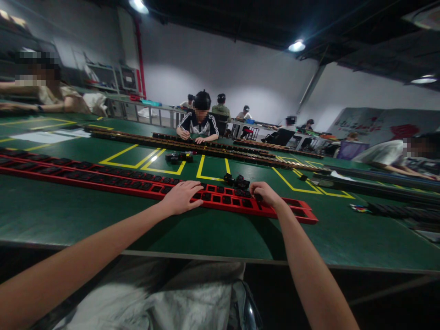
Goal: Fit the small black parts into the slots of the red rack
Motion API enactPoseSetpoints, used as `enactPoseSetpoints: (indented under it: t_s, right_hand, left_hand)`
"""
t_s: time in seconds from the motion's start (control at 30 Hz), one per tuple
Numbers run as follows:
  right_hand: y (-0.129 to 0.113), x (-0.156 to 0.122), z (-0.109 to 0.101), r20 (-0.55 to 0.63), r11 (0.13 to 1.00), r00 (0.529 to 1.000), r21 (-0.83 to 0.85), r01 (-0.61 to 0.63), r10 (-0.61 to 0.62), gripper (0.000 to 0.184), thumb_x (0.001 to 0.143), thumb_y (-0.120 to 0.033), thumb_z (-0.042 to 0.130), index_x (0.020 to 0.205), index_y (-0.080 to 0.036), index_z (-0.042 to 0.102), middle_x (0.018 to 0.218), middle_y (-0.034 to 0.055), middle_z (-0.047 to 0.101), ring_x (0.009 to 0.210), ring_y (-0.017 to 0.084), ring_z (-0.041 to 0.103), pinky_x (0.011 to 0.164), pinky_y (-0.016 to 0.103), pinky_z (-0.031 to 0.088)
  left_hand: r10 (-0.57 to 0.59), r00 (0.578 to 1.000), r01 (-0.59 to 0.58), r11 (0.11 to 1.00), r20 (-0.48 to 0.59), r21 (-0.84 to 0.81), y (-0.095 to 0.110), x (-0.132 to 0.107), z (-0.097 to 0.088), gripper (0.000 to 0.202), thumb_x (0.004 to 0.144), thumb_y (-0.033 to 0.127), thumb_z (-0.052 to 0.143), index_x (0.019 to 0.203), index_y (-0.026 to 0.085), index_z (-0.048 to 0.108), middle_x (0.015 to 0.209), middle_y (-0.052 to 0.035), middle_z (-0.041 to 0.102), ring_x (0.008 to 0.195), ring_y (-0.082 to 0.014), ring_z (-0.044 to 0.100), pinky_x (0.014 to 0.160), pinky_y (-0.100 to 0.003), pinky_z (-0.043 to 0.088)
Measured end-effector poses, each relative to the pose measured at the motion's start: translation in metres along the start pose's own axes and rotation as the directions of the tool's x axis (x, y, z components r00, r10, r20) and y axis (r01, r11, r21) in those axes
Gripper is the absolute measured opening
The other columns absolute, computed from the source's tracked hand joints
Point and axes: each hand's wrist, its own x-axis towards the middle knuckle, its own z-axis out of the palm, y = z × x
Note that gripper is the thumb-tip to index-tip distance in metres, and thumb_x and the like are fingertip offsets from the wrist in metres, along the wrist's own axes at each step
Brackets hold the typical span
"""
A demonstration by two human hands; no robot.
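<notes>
Red tray [237, 209] on the green table [209, 236], in front of the person. Left hand [183, 197]: fingers spread wide, resting on the tray. Right hand [264, 193]: curled narrow near the tray's right end; from where I stand, I cannot tell whether it pinches anything. Judged risks: its knuckles could knock the loose parts [241, 182] just behind the tray; uneven pressure could skew the tray, unseating its black pieces [226, 200].
</notes>
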Motion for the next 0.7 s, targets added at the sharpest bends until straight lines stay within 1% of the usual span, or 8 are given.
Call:
enactPoseSetpoints:
  t_s: [0.17, 0.47, 0.7]
  right_hand:
    - [0.0004, -0.0012, -0.0002, -0.016, 0.996, 1.000, -0.088, -0.022, 0.021, 0.012, 0.060, -0.021, 0.046, 0.064, -0.018, 0.057, 0.058, 0.0013, 0.055, 0.058, 0.015, 0.050, 0.055, 0.025, 0.036]
    - [0.0052, -0.0012, -0.0008, -0.029, 0.987, 0.999, -0.154, -0.045, 0.041, 0.011, 0.063, -0.023, 0.045, 0.060, -0.018, 0.055, 0.056, 0.0008, 0.053, 0.056, 0.014, 0.047, 0.054, 0.026, 0.034]
    - [-0.0014, -0.0035, -0.0006, -0.036, 0.977, 0.999, -0.214, -0.027, 0.020, 0.011, 0.063, -0.024, 0.045, 0.058, -0.019, 0.054, 0.054, -0.0003, 0.049, 0.056, 0.015, 0.045, 0.055, 0.027, 0.032]
  left_hand:
    - [0.006, 1.000, -0.006, 1.000, -0.002, -0.005, -0.0002, -0.0003, 0.0000, 0.058, 0.091, 0.059, 0.045, 0.134, 0.021, 0.056, 0.146, -0.0100, 0.051, 0.132, -0.0282, 0.046, 0.111, -0.047, 0.036]
    - [0.002, 1.000, -0.002, 1.000, 0.004, 0.004, 0.0003, -0.0001, -0.0006, 0.060, 0.092, 0.060, 0.043, 0.134, 0.020, 0.056, 0.145, -0.0104, 0.051, 0.132, -0.0286, 0.046, 0.110, -0.047, 0.036]
    - [-0.001, 1.000, 0.001, 1.000, 0.003, -0.009, -0.0004, 0.0002, 0.0004, 0.059, 0.091, 0.060, 0.044, 0.135, 0.022, 0.056, 0.145, -0.0103, 0.051, 0.132, -0.0288, 0.046, 0.111, -0.047, 0.036]
